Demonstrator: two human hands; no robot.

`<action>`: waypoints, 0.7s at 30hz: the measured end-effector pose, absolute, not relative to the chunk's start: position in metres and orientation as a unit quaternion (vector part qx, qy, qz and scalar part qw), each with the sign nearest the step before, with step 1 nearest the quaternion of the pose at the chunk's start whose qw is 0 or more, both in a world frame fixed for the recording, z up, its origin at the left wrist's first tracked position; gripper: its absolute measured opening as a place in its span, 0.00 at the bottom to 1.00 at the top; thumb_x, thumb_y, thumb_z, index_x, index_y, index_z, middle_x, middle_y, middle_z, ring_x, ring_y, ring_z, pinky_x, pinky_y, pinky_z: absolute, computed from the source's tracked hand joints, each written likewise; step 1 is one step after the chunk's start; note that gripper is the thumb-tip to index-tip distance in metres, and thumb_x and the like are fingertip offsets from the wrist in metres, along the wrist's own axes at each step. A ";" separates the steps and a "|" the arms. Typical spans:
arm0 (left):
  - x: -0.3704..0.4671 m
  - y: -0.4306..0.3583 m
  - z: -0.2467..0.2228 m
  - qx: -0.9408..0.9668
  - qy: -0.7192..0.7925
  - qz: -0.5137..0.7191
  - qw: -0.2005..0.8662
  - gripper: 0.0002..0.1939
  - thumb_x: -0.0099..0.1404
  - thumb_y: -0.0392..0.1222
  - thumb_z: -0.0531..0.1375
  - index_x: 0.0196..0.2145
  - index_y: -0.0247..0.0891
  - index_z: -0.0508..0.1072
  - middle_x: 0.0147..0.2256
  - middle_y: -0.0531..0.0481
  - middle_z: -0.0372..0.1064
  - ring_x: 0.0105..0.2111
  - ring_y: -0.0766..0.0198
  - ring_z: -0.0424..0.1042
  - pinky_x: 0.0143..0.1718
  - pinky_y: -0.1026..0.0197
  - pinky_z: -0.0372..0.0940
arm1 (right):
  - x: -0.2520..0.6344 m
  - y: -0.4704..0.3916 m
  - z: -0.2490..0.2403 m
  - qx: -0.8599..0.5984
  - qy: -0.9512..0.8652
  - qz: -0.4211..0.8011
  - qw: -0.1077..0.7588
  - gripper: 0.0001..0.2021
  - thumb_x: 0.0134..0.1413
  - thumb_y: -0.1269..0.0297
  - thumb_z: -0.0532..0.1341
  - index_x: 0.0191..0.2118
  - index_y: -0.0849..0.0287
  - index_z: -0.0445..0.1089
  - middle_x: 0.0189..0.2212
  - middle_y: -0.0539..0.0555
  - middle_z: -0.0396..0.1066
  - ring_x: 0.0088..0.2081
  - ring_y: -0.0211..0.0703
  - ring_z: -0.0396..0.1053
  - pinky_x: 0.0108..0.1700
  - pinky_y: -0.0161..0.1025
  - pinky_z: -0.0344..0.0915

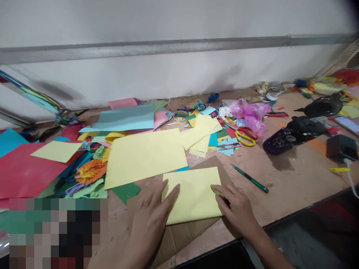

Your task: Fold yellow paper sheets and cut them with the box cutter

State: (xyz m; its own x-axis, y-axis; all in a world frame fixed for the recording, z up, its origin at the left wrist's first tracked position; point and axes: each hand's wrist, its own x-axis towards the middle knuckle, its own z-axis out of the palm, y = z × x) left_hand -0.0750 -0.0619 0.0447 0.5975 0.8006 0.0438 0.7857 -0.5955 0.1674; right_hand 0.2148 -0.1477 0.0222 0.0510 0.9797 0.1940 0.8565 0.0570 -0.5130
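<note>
Under both hands' fingers, small yellow sheet [193,198]: lies flat, partly over brown board [185,237].
Left fingers [172,197]: rest on the sheet's left side, slightly spread, pinching nothing.
Right fingers [220,188]: bend over the sheet's right edge, held close together; cannot tell whether gripping it.
Green pen-like tool [249,178]: lies just right of the right fingers, slanting.
Large yellow sheet [146,157]: lies beyond the left fingers, near the small one.
Light blue sheet [126,117]: lies farther beyond the left fingers, over other papers.
Green scrap [126,191]: lies left of the left fingers.
Red sheet [30,166] and orange paper bundle [91,171]: lie well left of the left fingers.
Red-and-yellow scissors handles [237,134] and pink plastic [249,112]: lie beyond the right fingers.
Dark bottle [291,136] and black adapter [341,148]: rest on the counter [291,190], well right of the right fingers.
</note>
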 end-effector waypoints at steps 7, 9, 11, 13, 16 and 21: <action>-0.053 -0.059 0.021 0.930 0.279 0.103 0.215 0.30 0.73 0.24 0.46 0.62 0.47 0.73 0.69 0.49 0.62 0.71 0.59 0.57 0.71 0.43 0.56 | 0.216 -0.148 0.022 -0.674 -0.683 0.112 0.259 0.16 0.68 0.69 0.56 0.54 0.50 0.76 0.41 0.54 0.78 0.39 0.47 0.75 0.41 0.43 0.65; -0.051 -0.060 0.022 0.928 0.285 0.100 0.219 0.25 0.76 0.30 0.48 0.63 0.46 0.72 0.71 0.48 0.59 0.71 0.58 0.56 0.72 0.43 0.54 | 0.216 -0.149 0.021 -0.670 -0.685 0.107 0.266 0.16 0.68 0.69 0.56 0.54 0.50 0.76 0.41 0.54 0.78 0.39 0.47 0.76 0.41 0.43 0.65; -0.050 -0.062 0.023 0.939 0.268 0.086 0.196 0.22 0.79 0.45 0.54 0.67 0.49 0.68 0.73 0.46 0.51 0.73 0.51 0.53 0.72 0.41 0.53 | 0.216 -0.150 0.019 -0.665 -0.688 0.100 0.273 0.16 0.68 0.69 0.56 0.55 0.50 0.76 0.41 0.54 0.78 0.39 0.47 0.75 0.40 0.44 0.66; -0.049 -0.063 0.023 0.953 0.246 0.072 0.162 0.30 0.76 0.60 0.57 0.71 0.55 0.61 0.75 0.45 0.45 0.73 0.45 0.50 0.71 0.39 0.52 | 0.217 -0.151 0.018 -0.662 -0.690 0.092 0.278 0.15 0.68 0.68 0.57 0.54 0.50 0.76 0.40 0.54 0.77 0.38 0.48 0.75 0.40 0.45 0.66; -0.047 -0.064 0.020 0.960 0.237 0.060 0.136 0.36 0.73 0.67 0.54 0.74 0.61 0.53 0.76 0.46 0.41 0.74 0.45 0.48 0.72 0.39 0.47 | 0.224 -0.147 0.023 -0.653 -0.699 0.083 0.281 0.15 0.67 0.67 0.58 0.54 0.51 0.76 0.40 0.56 0.76 0.41 0.51 0.74 0.43 0.47 0.68; -0.047 -0.065 0.017 0.958 0.241 0.061 0.141 0.37 0.73 0.69 0.53 0.74 0.60 0.52 0.76 0.47 0.39 0.75 0.46 0.46 0.73 0.41 0.43 | 0.242 -0.114 0.040 -0.619 -0.738 0.069 0.260 0.19 0.67 0.65 0.59 0.62 0.54 0.69 0.59 0.61 0.70 0.59 0.58 0.68 0.60 0.54 0.64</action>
State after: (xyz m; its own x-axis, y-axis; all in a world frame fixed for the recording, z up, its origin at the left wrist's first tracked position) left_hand -0.0470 -0.0646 0.0167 0.8760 0.4798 0.0486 0.4456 -0.8438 0.2992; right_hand 0.2422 -0.1137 0.0401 -0.0985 0.9492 0.2988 0.8772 0.2246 -0.4243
